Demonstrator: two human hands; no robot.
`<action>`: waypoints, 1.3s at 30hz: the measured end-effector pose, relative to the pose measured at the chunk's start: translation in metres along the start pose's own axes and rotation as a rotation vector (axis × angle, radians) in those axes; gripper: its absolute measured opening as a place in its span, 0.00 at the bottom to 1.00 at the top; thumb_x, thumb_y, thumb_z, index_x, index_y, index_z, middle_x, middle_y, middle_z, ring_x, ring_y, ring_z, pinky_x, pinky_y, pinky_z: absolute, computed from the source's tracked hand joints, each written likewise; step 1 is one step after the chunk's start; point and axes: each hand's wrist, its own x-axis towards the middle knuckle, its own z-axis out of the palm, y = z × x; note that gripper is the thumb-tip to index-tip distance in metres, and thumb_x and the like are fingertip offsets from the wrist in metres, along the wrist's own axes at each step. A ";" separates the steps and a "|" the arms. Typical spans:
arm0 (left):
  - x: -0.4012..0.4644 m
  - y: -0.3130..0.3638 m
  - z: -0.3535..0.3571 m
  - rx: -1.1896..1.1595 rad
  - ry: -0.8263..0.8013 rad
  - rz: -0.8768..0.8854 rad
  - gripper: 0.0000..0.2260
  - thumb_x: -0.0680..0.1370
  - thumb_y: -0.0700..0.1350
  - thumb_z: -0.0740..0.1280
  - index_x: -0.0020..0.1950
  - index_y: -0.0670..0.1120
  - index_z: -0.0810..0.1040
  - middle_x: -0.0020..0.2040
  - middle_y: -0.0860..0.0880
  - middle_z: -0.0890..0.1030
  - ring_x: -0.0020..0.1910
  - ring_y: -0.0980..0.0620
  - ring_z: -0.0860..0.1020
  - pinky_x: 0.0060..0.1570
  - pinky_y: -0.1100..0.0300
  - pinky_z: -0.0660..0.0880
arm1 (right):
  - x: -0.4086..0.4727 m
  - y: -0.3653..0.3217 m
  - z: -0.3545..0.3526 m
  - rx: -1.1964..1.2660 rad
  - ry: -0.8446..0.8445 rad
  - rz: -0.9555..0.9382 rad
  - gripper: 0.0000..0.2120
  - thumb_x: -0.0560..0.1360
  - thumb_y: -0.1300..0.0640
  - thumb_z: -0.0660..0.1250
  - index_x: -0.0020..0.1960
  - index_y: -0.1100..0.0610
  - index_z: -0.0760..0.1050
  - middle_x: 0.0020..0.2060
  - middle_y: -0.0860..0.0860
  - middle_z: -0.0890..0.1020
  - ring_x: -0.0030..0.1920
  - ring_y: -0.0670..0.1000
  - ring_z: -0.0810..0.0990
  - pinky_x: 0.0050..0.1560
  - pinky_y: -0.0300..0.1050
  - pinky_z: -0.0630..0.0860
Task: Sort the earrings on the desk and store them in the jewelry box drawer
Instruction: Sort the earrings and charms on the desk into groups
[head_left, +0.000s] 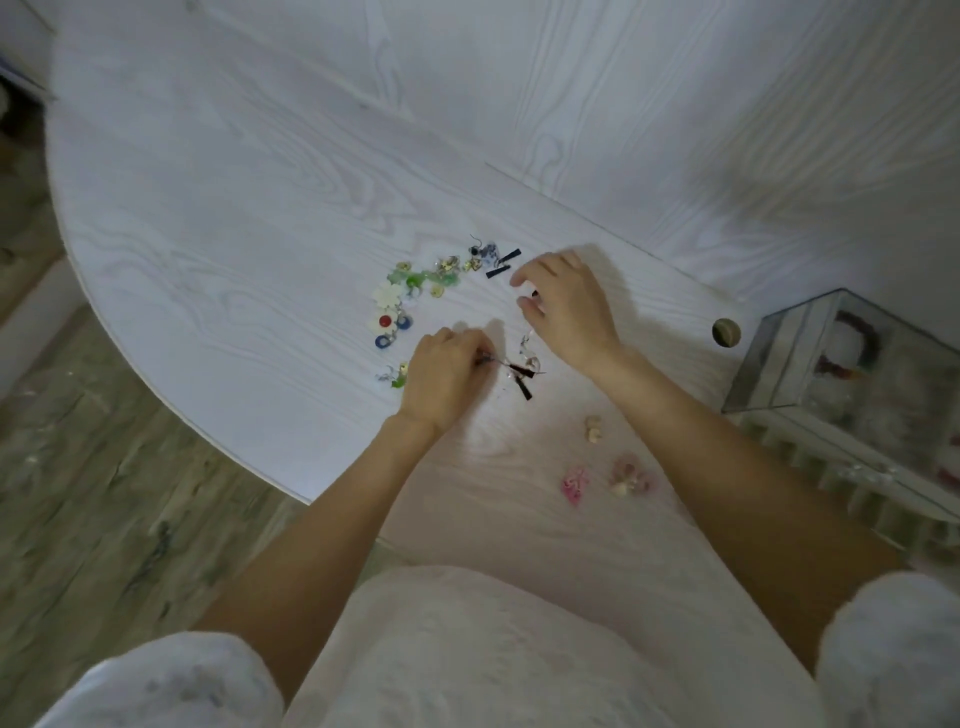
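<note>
Several earrings lie on the white desk (234, 218): green ones (410, 278), white flowers (387, 297), blue rings (384, 340), gold pieces (449, 265), and dark bar earrings (503, 264). My left hand (441, 371) pinches the hook of a black dangling earring (522, 376) just above the desk. My right hand (566, 304) hovers with curled fingers over the desk near the dark bars, a small dark piece at its fingertips. A clear glass jewelry box (779, 364) stands at the right. Pink (574, 483) and beige earrings (595, 428) lie nearer me.
A round cable hole (726, 331) sits in the desk beside the jewelry box. The desk's curved edge runs along the left, with wood floor (104, 493) below it. A white wood-grain wall rises behind the desk.
</note>
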 end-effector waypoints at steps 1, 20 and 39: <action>-0.003 -0.003 -0.002 -0.051 0.027 -0.030 0.03 0.75 0.42 0.65 0.47 0.43 0.78 0.42 0.45 0.82 0.44 0.44 0.77 0.46 0.50 0.72 | 0.016 0.000 0.003 -0.003 -0.019 -0.002 0.11 0.75 0.61 0.65 0.57 0.58 0.75 0.56 0.54 0.79 0.61 0.56 0.71 0.62 0.47 0.66; -0.043 -0.001 -0.014 -0.966 0.085 -0.357 0.08 0.79 0.44 0.62 0.43 0.57 0.69 0.45 0.51 0.84 0.52 0.57 0.81 0.54 0.60 0.75 | 0.029 -0.008 0.029 0.218 -0.008 0.298 0.06 0.75 0.57 0.66 0.50 0.59 0.75 0.52 0.56 0.76 0.55 0.55 0.73 0.50 0.45 0.70; -0.098 0.044 0.015 -0.392 -0.233 -0.197 0.02 0.78 0.45 0.62 0.49 0.49 0.74 0.44 0.53 0.80 0.43 0.50 0.78 0.46 0.54 0.75 | -0.194 -0.021 0.007 0.994 0.273 0.760 0.09 0.74 0.63 0.67 0.41 0.53 0.70 0.46 0.56 0.83 0.38 0.50 0.85 0.44 0.50 0.79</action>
